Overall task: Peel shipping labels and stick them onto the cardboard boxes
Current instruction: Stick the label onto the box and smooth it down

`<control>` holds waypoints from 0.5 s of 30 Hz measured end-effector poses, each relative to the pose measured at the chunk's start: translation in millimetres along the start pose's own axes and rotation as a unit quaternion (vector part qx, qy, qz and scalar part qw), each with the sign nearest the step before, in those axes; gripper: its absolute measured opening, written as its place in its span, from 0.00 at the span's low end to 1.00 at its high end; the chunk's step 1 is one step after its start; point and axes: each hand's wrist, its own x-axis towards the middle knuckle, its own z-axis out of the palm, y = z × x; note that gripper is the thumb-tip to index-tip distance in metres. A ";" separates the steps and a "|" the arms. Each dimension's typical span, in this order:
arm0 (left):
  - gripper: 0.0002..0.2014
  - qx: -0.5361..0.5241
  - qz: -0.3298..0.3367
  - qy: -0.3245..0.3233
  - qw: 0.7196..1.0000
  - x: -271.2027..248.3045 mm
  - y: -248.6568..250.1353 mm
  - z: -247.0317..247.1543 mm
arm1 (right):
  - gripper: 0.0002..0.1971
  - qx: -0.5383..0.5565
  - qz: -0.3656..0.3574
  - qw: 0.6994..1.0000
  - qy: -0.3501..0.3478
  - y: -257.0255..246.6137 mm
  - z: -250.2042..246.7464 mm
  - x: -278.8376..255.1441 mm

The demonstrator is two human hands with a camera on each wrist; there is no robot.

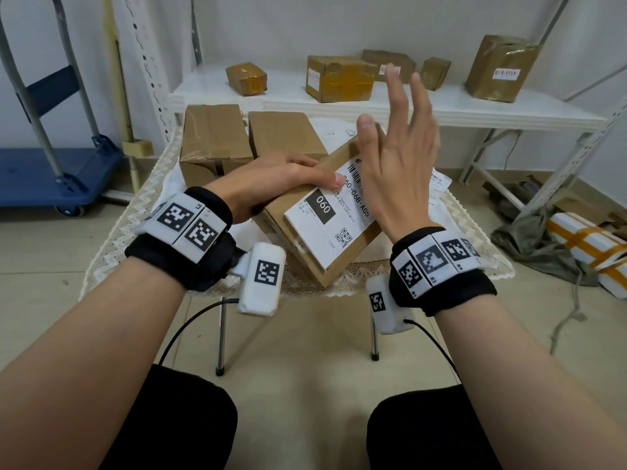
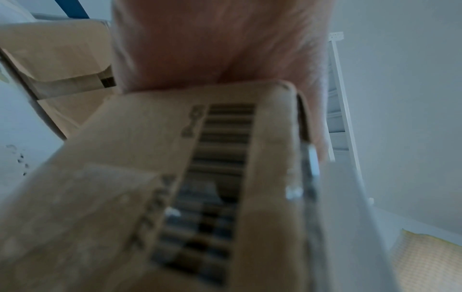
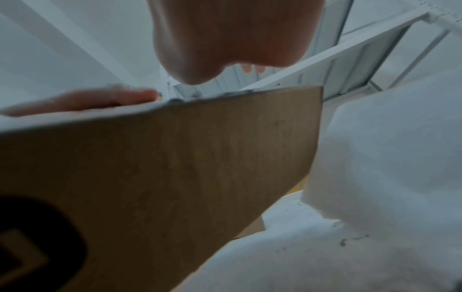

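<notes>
A brown cardboard box [image 1: 364, 244] lies tilted on the small cloth-covered table [image 1: 135, 212]. A white shipping label [image 1: 325, 228] marked "060" with a barcode covers its top. My left hand [image 1: 271, 181] grips the box's upper left edge, thumb pressing on the label. My right hand [image 1: 397, 157] hovers above the box's far right corner, fingers spread and holding nothing. The left wrist view is blurred: my left hand [image 2: 212, 49] lies against the box [image 2: 125, 158]. In the right wrist view, my right hand [image 3: 225, 39] is clear above the box [image 3: 175, 168].
Two more plain boxes [image 1: 213, 140] [image 1: 285, 134] stand behind on the table. Loose label sheets [image 1: 439, 188] lie at its right edge. A white shelf [image 1: 475, 110] beyond carries several taped boxes. A blue trolley [image 1: 51, 174] stands left; a white-and-orange parcel [image 1: 590, 245] lies on the floor right.
</notes>
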 end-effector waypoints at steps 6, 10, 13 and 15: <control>0.19 0.024 0.011 -0.018 0.999 -2.3 2.4 1.9 | 0.29 -0.020 0.004 1.000 -0.007 1.7 6.2 -0.3; 0.20 0.034 0.011 -0.029 0.999 -3.6 2.9 0.6 | 0.28 -0.022 0.016 0.999 0.019 6.5 4.8 4.8; 0.19 0.036 0.009 -0.031 0.999 -3.8 2.2 1.2 | 0.28 -0.037 0.030 0.998 0.034 13.5 3.3 8.0; 0.20 0.036 0.006 -0.029 0.999 -3.5 1.8 1.4 | 0.28 -0.030 0.049 0.998 0.039 16.2 1.6 8.2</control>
